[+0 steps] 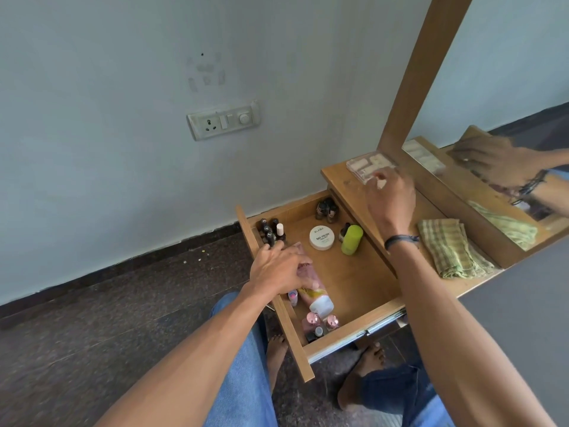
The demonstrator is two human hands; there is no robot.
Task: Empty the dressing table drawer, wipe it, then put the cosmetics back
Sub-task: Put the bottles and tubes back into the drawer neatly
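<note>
The left hand [278,266] reached into the open drawer [363,272], fingers curled over a pink tube [314,285] lying among small bottles. The tube looked light and squashy, best gripped round its middle. The right hand [391,198] hovered at a clear plastic case [366,163] on the tabletop [338,177], too blurred to tell whether it pinched it.

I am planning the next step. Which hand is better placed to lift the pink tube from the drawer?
Left. The left hand lies on the pink tube in the drawer; the right hand is up at the clear case.
</note>
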